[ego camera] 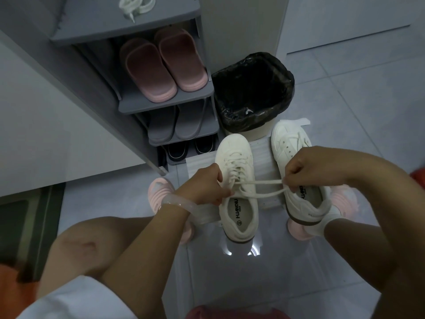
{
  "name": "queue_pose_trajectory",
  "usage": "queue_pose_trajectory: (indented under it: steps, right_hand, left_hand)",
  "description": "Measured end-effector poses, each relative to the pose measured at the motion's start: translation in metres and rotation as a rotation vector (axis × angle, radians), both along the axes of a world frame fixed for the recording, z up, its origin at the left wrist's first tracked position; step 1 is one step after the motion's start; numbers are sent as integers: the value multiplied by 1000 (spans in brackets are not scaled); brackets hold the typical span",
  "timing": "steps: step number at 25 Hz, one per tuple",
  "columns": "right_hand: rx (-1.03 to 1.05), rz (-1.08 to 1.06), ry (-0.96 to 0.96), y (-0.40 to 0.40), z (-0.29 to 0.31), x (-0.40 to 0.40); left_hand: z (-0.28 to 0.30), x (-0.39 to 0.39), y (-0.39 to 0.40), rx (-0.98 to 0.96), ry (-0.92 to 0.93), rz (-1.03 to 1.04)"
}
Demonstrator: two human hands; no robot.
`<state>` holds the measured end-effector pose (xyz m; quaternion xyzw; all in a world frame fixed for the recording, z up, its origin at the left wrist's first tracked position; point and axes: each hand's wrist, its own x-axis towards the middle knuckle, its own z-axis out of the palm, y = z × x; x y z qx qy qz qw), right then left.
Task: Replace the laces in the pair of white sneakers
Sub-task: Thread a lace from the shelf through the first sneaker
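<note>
Two white sneakers stand on the floor in front of me, toes pointing away. The left sneaker (238, 180) is laced up its front. My left hand (204, 185) pinches one end of its white lace (259, 187) beside the top eyelets. My right hand (305, 166) pinches the other end, and both strands stretch taut across toward the right sneaker (296, 157). The right sneaker has a lace loosely threaded near its toe; my right hand hides part of it. A spare bundle of white laces (135, 4) lies on top of the shoe rack.
A grey shoe rack (165, 100) stands at the back left holding pink slippers (163, 65), grey slippers and dark shoes. A bin with a black liner (253, 93) stands just behind the sneakers. My bare knees and feet in pink slippers flank the sneakers.
</note>
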<state>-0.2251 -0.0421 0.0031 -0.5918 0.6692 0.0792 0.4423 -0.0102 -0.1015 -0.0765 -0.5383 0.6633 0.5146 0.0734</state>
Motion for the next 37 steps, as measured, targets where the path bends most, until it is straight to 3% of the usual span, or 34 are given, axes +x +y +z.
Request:
queue_pose_trajectory:
  steps: [4,8,10,13,15,20,24,31,34,37]
  right_hand:
    - [1,34,-84,0,5,0]
    - [169,227,-344,6,-3,25]
    - [5,188,-259,2,-22,29]
    - [-368,-79,-15,-6,-52,33]
    - [-394,-221,-32,-1,-67,48]
    - [-526,-234,42,6,-86,77]
    - [-533,-241,34,6,-85,78]
    - [-441,-244,-55,3,-87,67]
    - [-475,-236,-40,5,-90,69]
    - [-550,-234,-25,9,-90,73]
  left_hand:
    - [0,-1,2,-39,-12,-70]
    - [2,-4,2,-280,28,-188]
    - [1,-4,1,-342,87,-168]
    - [-1,-1,-1,-330,109,-119]
    - [-3,-1,0,-350,89,-154]
    - [-6,-4,2,-519,92,-292]
    - [-8,-11,13,-618,52,-199]
    - [-9,1,1,-452,102,-234]
    - [-8,2,0,-361,124,-147]
    - [-10,-1,5,-410,136,-47]
